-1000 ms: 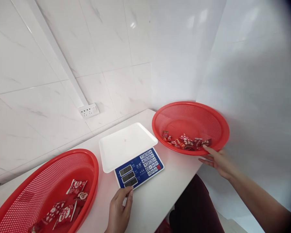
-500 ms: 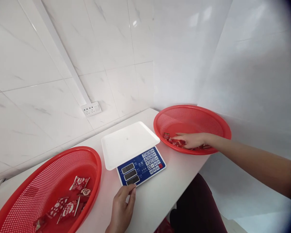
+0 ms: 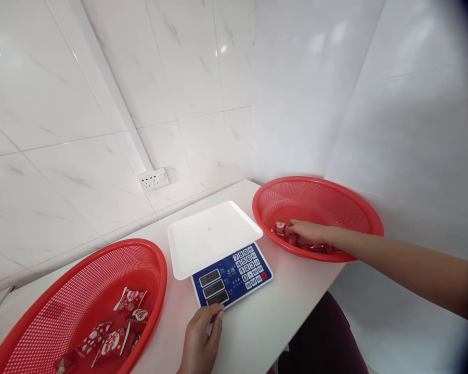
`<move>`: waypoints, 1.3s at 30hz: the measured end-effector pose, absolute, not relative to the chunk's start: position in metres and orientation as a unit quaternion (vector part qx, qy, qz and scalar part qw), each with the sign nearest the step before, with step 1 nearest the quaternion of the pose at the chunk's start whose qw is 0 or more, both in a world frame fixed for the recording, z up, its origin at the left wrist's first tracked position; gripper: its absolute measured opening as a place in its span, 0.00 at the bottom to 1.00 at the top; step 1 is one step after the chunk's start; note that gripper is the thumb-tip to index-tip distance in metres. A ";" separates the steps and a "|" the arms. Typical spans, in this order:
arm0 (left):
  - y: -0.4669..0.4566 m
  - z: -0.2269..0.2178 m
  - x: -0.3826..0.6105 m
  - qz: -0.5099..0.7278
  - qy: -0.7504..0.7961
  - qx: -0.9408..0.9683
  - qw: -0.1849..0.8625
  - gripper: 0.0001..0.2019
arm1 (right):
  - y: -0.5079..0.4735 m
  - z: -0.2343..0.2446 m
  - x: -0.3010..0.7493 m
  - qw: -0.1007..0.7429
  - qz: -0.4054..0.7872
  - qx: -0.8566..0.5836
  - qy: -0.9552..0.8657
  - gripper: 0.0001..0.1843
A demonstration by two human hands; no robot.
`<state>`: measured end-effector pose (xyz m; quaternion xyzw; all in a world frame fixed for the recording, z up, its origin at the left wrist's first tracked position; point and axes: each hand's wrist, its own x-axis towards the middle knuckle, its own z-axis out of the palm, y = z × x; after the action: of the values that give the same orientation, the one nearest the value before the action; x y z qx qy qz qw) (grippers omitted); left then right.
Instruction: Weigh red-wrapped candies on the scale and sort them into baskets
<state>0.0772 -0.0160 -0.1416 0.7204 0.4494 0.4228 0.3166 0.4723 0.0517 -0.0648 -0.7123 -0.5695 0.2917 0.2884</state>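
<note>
My right hand (image 3: 306,232) is inside the right red basket (image 3: 317,182), its fingers curled down among small red wrapped snack packets. One red snack packet (image 3: 280,227) is at my fingertips; the palm and forearm cover some of the others. A digital scale (image 3: 234,274) with a white tray (image 3: 214,236) and a blue keypad panel stands between two baskets. My left hand (image 3: 203,335) is closed, thumb and forefinger pinched together at the scale's front edge below the displays. The display digits are too blurred to read surely.
The left red basket (image 3: 161,280) holds several larger red snack packets (image 3: 111,343). Both baskets and the scale stand on a white table (image 3: 249,322) against a tiled wall with a power socket (image 3: 154,179). A dark-clad leg (image 3: 323,337) is below the table's front edge.
My right hand's fingers have gone from stretched out to curled at a red snack packet. My left hand stays at the scale's edge. The whole view has shifted slightly.
</note>
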 end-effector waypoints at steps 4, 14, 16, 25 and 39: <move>-0.019 -0.142 0.081 0.440 0.456 0.709 0.308 0.17 | 0.064 -0.055 0.493 0.258 0.259 -0.710 -0.601 0.04; -0.018 -0.147 0.082 0.453 0.447 0.722 0.270 0.17 | 0.075 -0.024 0.495 0.375 0.214 -0.751 -0.500 0.12; -0.017 -0.146 0.080 0.446 0.441 0.730 0.271 0.16 | 0.082 -0.016 0.487 0.397 0.211 -0.747 -0.491 0.13; -0.016 -0.129 0.075 0.405 0.415 0.778 0.241 0.11 | 0.132 0.008 0.372 0.454 0.355 -0.599 -0.556 0.15; -0.015 -0.128 0.070 0.411 0.424 0.778 0.217 0.10 | 0.157 -0.008 0.272 0.387 0.326 -0.542 -0.671 0.11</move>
<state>0.0701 -0.0150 -0.1284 0.7777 0.4236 0.4108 0.2167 0.2717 0.1573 -0.0085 -0.5422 -0.6709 0.3256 0.3872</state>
